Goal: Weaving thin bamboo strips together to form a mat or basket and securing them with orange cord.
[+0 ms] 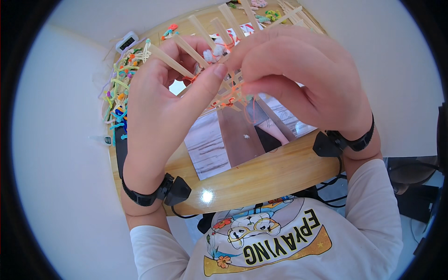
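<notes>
Both my hands are raised close to the camera over a round wooden table [261, 175]. My left hand [161, 109] grips a lattice of flat wooden sticks [186, 49] bound together with orange thread [218, 52]; its thumb presses on the crossing. My right hand [298, 77] pinches the same stick frame from the right side, fingers closed around the thread and stick ends. A loose orange loop hangs below the frame. Much of the frame is hidden behind my fingers.
A pile of colourful pipe cleaners [120, 91] lies at the table's left edge, next to a small white timer [127, 42]. More sticks [296, 14] and small crocheted pieces sit at the far side. A printed picture sheet [233, 140] lies under my hands.
</notes>
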`<state>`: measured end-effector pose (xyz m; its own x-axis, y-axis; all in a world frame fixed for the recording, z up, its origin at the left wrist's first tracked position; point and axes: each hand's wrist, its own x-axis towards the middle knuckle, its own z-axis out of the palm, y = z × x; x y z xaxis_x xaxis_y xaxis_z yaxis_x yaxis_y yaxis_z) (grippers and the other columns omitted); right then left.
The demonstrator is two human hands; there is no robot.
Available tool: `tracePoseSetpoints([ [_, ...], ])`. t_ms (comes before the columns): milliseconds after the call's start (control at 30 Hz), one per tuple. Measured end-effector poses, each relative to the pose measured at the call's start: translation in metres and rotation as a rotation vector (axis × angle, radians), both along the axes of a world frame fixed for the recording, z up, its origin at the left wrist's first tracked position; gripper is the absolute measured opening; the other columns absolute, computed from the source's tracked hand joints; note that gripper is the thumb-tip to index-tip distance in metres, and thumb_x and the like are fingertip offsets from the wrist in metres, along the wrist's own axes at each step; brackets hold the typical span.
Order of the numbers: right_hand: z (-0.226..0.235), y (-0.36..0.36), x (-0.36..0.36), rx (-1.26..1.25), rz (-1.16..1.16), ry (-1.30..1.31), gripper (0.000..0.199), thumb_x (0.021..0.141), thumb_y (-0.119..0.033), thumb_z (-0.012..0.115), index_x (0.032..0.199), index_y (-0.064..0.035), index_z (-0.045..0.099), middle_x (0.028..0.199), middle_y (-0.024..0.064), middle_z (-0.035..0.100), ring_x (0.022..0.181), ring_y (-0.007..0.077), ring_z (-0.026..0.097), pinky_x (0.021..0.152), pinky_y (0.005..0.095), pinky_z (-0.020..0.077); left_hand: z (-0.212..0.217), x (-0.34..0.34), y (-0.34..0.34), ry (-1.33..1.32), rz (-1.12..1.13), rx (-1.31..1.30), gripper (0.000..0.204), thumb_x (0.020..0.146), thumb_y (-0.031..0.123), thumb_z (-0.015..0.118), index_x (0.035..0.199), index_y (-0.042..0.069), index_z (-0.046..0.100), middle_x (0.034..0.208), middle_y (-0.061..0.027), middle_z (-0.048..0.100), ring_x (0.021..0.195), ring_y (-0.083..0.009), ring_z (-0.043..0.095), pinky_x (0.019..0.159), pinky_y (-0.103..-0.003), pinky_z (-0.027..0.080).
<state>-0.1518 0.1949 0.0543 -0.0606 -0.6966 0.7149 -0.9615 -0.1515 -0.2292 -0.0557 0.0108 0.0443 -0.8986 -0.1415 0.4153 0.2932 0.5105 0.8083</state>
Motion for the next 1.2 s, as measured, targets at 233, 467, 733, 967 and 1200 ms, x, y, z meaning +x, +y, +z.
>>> tracePoseSetpoints([
  [233, -0.004, -0.006, -0.002, -0.062, -0.1, 0.196, 0.013, 0.075, 0.001, 0.069, 0.085, 0.0008, 0.061, 0.081, 0.0109, 0.065, 0.07, 0.0233, 0.063, 0.061, 0.0297, 0.0502, 0.006, 0.002, 0.0, -0.106, -0.005, 0.142, 0.026, 0.086, 0.015, 0.065, 0.106, 0.0, 0.058, 0.085, -0.0032, 0.06, 0.071, -0.0072, 0.055, 0.059, -0.021, 0.043],
  [467, -0.007, -0.007, 0.01, -0.024, -0.284, -0.109, 0.011, 0.078, 0.004, 0.068, 0.085, -0.001, 0.061, 0.074, 0.0032, 0.06, 0.062, 0.0084, 0.057, 0.056, 0.0205, 0.0479, 0.004, 0.002, 0.003, -0.023, 0.017, 0.138, 0.025, 0.085, 0.012, 0.066, 0.105, 0.0, 0.058, 0.085, -0.0039, 0.061, 0.074, -0.0085, 0.058, 0.059, -0.022, 0.045],
  [733, -0.001, -0.003, 0.011, -0.115, -0.157, -0.113, 0.012, 0.08, 0.005, 0.067, 0.09, 0.0024, 0.06, 0.081, 0.0073, 0.064, 0.071, 0.0122, 0.061, 0.062, 0.0211, 0.0499, 0.001, -0.002, 0.001, -0.097, -0.018, 0.186, 0.028, 0.082, 0.01, 0.069, 0.105, -0.001, 0.056, 0.09, -0.0047, 0.062, 0.078, -0.0096, 0.059, 0.065, -0.024, 0.049],
  [967, -0.003, -0.004, 0.003, -0.069, -0.069, -0.076, 0.015, 0.079, 0.008, 0.066, 0.092, 0.0037, 0.062, 0.086, 0.0098, 0.066, 0.074, 0.0158, 0.063, 0.065, 0.0243, 0.0509, 0.005, 0.003, 0.003, -0.132, -0.055, 0.27, 0.029, 0.082, 0.011, 0.067, 0.106, -0.001, 0.057, 0.092, -0.0057, 0.062, 0.08, -0.0108, 0.058, 0.066, -0.022, 0.046],
  [1200, -0.008, -0.007, -0.001, -0.234, -0.191, 0.11, 0.016, 0.074, 0.01, 0.068, 0.088, 0.0019, 0.063, 0.076, 0.0079, 0.063, 0.065, 0.0155, 0.061, 0.057, 0.0242, 0.0493, 0.009, 0.004, 0.004, -0.185, -0.097, 0.374, 0.031, 0.081, 0.018, 0.069, 0.103, -0.001, 0.058, 0.084, -0.0044, 0.061, 0.075, -0.0103, 0.057, 0.061, -0.022, 0.044],
])
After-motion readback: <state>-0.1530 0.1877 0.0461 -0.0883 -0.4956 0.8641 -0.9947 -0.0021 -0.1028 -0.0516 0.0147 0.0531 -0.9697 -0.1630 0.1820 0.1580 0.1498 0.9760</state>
